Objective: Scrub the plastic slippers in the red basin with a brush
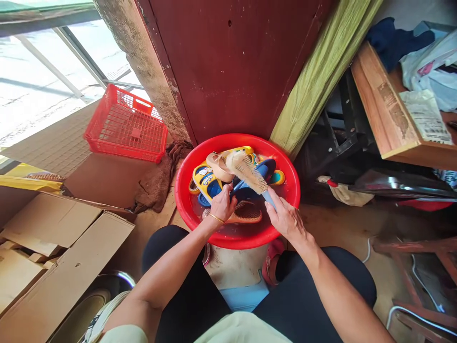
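Observation:
My right hand (pixel 287 216) is wrapped round the blue handle of a scrubbing brush (pixel 252 171), whose pale bristles hang over the shoes. My left hand (pixel 222 206) is closed on the near end of a blue shoe (pixel 262 169), partly hidden behind the brush. Both hands are over a round red basin (pixel 183 190) holding water and several shoes. Among them are a beige shoe (pixel 218 166) with a strap, a yellow and blue clog (pixel 205 178) and a pinkish shoe (pixel 250 213) with its sole turned up near the front.
A red plastic crate (pixel 132 131) sits on cardboard at the left, beside a brown cloth (pixel 157 186). Open cardboard boxes (pixel 71 262) lie at lower left. Behind the basin stands a dark red door (pixel 232 71) with a green curtain (pixel 321 71). A wooden stool (pixel 421 267) is at right.

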